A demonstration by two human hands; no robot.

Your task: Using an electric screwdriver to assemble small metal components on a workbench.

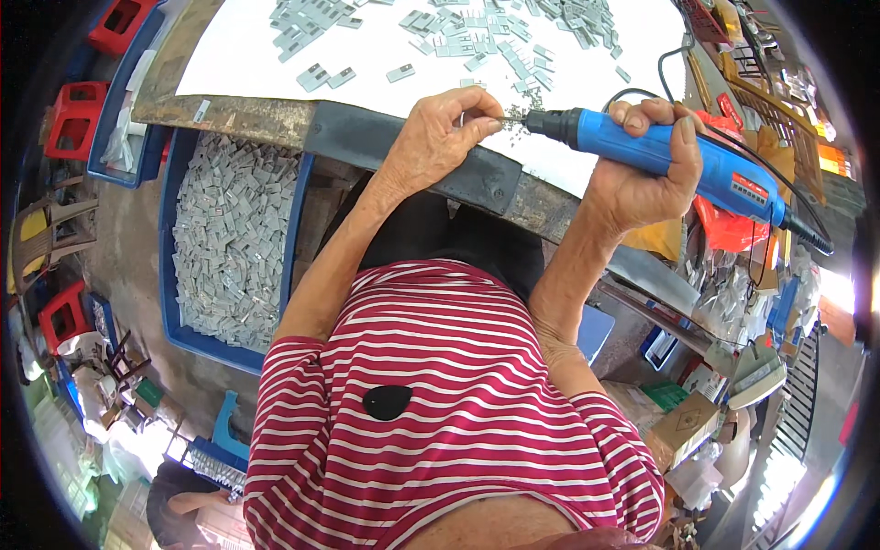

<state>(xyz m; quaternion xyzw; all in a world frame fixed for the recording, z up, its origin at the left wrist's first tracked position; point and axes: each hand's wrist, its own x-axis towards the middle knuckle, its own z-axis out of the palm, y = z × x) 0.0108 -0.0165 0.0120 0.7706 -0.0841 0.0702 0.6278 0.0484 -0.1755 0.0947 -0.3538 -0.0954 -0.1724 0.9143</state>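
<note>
My right hand (642,174) grips a blue electric screwdriver (660,151) held sideways, its black nose pointing left. My left hand (445,133) is pinched shut on a small grey metal part at the driver's bit tip (507,119), just over the near edge of the white table (257,55). Several small grey metal plates (467,37) lie scattered across the tabletop beyond my hands. A black cable (674,55) runs from the tool's far side over the table.
A blue crate (170,229) full of grey metal parts stands on the floor to my left. Red stools (78,115) line the far left. Cardboard boxes (687,422), bags and clutter crowd the right. Another person's arm (197,500) shows at the lower left.
</note>
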